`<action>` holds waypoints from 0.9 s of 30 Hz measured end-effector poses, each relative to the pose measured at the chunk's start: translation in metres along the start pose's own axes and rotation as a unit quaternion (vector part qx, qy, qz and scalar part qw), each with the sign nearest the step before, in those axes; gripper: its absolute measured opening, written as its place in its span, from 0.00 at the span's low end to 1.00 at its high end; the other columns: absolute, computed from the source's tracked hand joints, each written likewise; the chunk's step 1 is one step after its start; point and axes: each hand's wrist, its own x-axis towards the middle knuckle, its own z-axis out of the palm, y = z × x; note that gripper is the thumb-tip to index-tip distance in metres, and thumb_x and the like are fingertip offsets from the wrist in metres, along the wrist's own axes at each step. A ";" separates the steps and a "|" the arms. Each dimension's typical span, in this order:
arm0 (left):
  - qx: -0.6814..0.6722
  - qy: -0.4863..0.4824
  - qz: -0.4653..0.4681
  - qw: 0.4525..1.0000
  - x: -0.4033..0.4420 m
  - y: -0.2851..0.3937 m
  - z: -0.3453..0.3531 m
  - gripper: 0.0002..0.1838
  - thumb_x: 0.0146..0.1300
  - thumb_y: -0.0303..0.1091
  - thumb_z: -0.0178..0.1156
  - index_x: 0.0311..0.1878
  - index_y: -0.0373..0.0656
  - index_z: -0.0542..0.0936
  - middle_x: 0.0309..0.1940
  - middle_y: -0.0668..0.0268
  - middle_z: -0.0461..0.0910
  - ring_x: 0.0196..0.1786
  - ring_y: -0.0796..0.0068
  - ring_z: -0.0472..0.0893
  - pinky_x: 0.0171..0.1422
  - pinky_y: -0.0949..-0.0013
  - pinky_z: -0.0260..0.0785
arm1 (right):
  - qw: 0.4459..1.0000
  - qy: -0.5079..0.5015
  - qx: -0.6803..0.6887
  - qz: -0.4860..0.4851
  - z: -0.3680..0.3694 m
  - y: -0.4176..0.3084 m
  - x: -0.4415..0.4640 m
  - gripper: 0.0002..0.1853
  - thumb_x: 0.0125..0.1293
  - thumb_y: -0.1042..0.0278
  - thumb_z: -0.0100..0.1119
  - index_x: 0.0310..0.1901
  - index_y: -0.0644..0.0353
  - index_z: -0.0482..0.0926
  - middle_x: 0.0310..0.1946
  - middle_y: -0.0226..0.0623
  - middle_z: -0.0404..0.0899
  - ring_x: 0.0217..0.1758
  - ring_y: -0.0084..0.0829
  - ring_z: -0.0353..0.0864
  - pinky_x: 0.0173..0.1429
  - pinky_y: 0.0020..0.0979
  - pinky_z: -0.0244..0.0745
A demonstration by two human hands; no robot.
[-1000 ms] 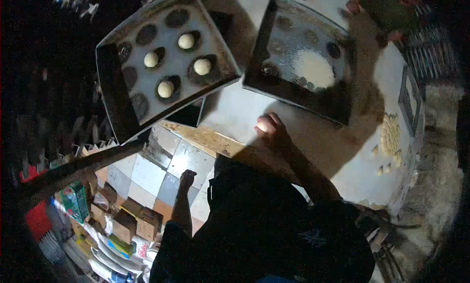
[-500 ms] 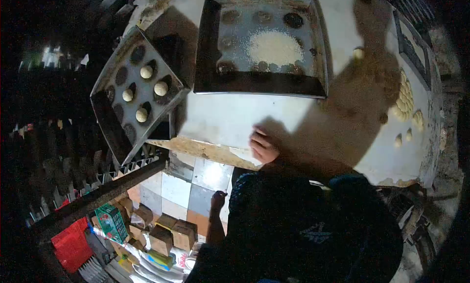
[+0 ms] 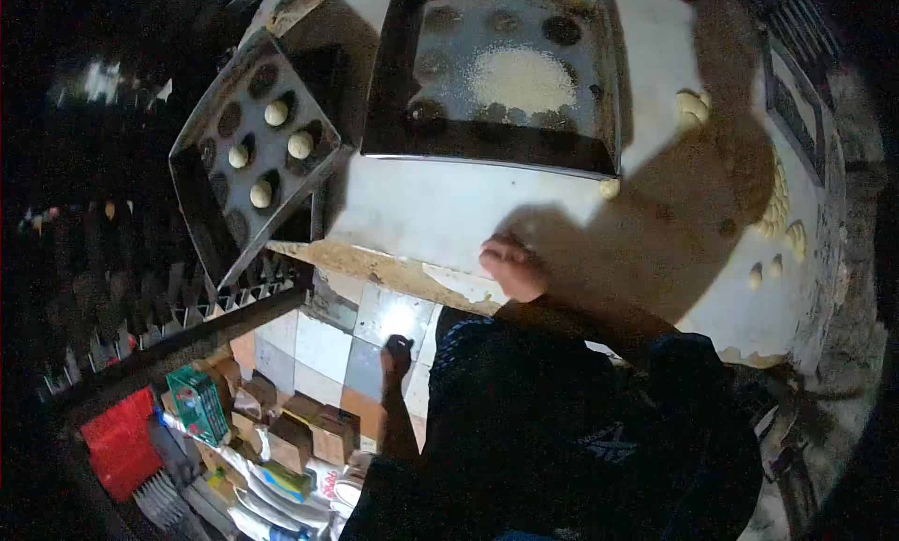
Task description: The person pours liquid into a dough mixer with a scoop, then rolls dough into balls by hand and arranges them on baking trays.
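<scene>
My right hand [image 3: 511, 267] is curled low over the white worktop [image 3: 421, 204], near its front edge. Its fingers are bent inward, and whatever lies beneath them is hidden. My left hand [image 3: 397, 352] hangs lower, away from the worktop, above the tiled floor; its fingers are too dark to read. Beyond my right hand lies a dark square tray [image 3: 487, 166] with a pale crumbly heap [image 3: 523, 80]. A small dough piece [image 3: 609, 188] sits by the tray's near right corner. Several round dough balls [image 3: 300, 146] rest in another tray [image 3: 192, 213] at the left.
More dough pieces [image 3: 693, 108] lie at the right, with a larger group [image 3: 777, 204] farther along. A dark frame [image 3: 796, 105] stands near the right edge. Below left are a green crate [image 3: 197, 405], cardboard boxes [image 3: 332, 435] and a red object [image 3: 122, 443].
The view has swung, shifting the trays leftward in it. Dough now shows by the near tray's corner, and more at the right. The pale thing seen in my right hand earlier is hidden.
</scene>
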 end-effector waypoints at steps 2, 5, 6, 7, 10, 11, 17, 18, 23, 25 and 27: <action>0.204 0.118 0.077 0.969 0.001 0.078 -0.018 0.08 0.53 0.26 0.62 0.26 0.40 0.71 0.20 0.60 0.70 0.25 0.63 0.73 0.29 0.67 0.63 | 0.997 -0.003 0.059 0.059 -0.036 -0.014 0.012 0.06 0.53 0.77 0.58 0.28 0.60 0.70 0.25 0.34 0.69 0.31 0.30 0.71 0.32 0.33 0.66; 0.090 0.243 0.186 0.948 0.016 0.138 -0.023 0.07 0.52 0.21 0.61 0.28 0.38 0.71 0.21 0.64 0.69 0.24 0.71 0.69 0.28 0.70 0.61 | 0.998 0.062 -0.009 0.020 -0.069 -0.058 0.033 0.09 0.55 0.74 0.60 0.35 0.64 0.71 0.36 0.38 0.75 0.40 0.36 0.76 0.42 0.36 0.72; -0.017 0.251 0.141 0.958 0.019 0.155 -0.020 0.07 0.52 0.20 0.61 0.30 0.37 0.71 0.21 0.65 0.69 0.24 0.73 0.69 0.28 0.71 0.62 | 0.998 0.056 -0.008 0.022 -0.066 -0.052 0.033 0.09 0.55 0.74 0.60 0.35 0.64 0.71 0.36 0.38 0.75 0.40 0.36 0.76 0.42 0.36 0.72; -0.013 0.233 0.125 0.964 0.022 0.178 -0.022 0.07 0.51 0.20 0.60 0.31 0.37 0.71 0.23 0.65 0.69 0.25 0.74 0.69 0.29 0.71 0.62 | 0.996 0.069 -0.059 -0.001 -0.059 -0.041 0.033 0.11 0.55 0.73 0.60 0.39 0.65 0.72 0.38 0.40 0.74 0.45 0.37 0.75 0.46 0.34 0.71; 0.031 0.170 0.206 0.963 0.036 0.244 -0.027 0.10 0.49 0.21 0.60 0.36 0.37 0.72 0.25 0.64 0.71 0.28 0.74 0.71 0.33 0.72 0.65 | 0.975 0.098 -0.194 -0.045 -0.046 -0.016 0.013 0.22 0.52 0.69 0.64 0.49 0.63 0.71 0.46 0.45 0.72 0.55 0.42 0.70 0.56 0.36 0.68; 0.013 0.142 0.243 0.960 0.043 0.268 -0.025 0.11 0.49 0.23 0.60 0.37 0.38 0.72 0.27 0.63 0.72 0.30 0.72 0.73 0.35 0.71 0.67 | 0.974 0.133 -0.181 -0.018 -0.046 -0.014 0.003 0.24 0.50 0.69 0.64 0.51 0.62 0.71 0.47 0.46 0.72 0.54 0.44 0.70 0.56 0.37 0.68; 0.051 0.007 0.360 0.932 0.084 0.352 0.050 0.20 0.48 0.33 0.63 0.46 0.39 0.72 0.46 0.53 0.72 0.49 0.51 0.73 0.51 0.56 0.69 | 0.972 0.136 -0.134 0.137 -0.074 0.004 -0.041 0.24 0.50 0.67 0.64 0.50 0.62 0.72 0.48 0.47 0.73 0.45 0.40 0.77 0.46 0.39 0.74; 0.096 0.007 0.404 0.910 0.093 0.355 0.063 0.21 0.49 0.32 0.63 0.47 0.39 0.72 0.48 0.52 0.71 0.51 0.49 0.71 0.54 0.54 0.67 | 0.971 0.141 -0.137 0.136 -0.076 0.011 -0.048 0.24 0.50 0.67 0.64 0.50 0.62 0.72 0.48 0.47 0.73 0.45 0.40 0.77 0.46 0.39 0.74; 0.169 -0.027 0.505 0.846 0.111 0.357 0.066 0.22 0.55 0.28 0.60 0.54 0.37 0.69 0.43 0.55 0.75 0.48 0.57 0.73 0.53 0.63 0.68 | 0.959 0.172 0.149 0.167 -0.077 -0.007 -0.049 0.20 0.57 0.69 0.56 0.53 0.62 0.71 0.50 0.44 0.73 0.51 0.42 0.73 0.56 0.37 0.68; -0.302 -0.240 0.179 0.905 0.102 0.362 0.070 0.19 0.60 0.31 0.59 0.53 0.37 0.70 0.40 0.63 0.76 0.44 0.68 0.75 0.51 0.71 0.67 | 0.971 0.180 0.083 0.131 -0.076 -0.038 -0.027 0.22 0.58 0.66 0.57 0.55 0.61 0.71 0.52 0.42 0.72 0.54 0.40 0.72 0.58 0.37 0.67; -0.350 -0.240 0.135 0.896 0.093 0.377 0.069 0.18 0.61 0.32 0.58 0.53 0.38 0.70 0.38 0.65 0.75 0.43 0.72 0.75 0.50 0.73 0.66 | 0.979 0.182 0.016 0.091 -0.081 -0.058 -0.007 0.23 0.58 0.63 0.58 0.56 0.60 0.70 0.54 0.41 0.72 0.56 0.38 0.72 0.59 0.37 0.66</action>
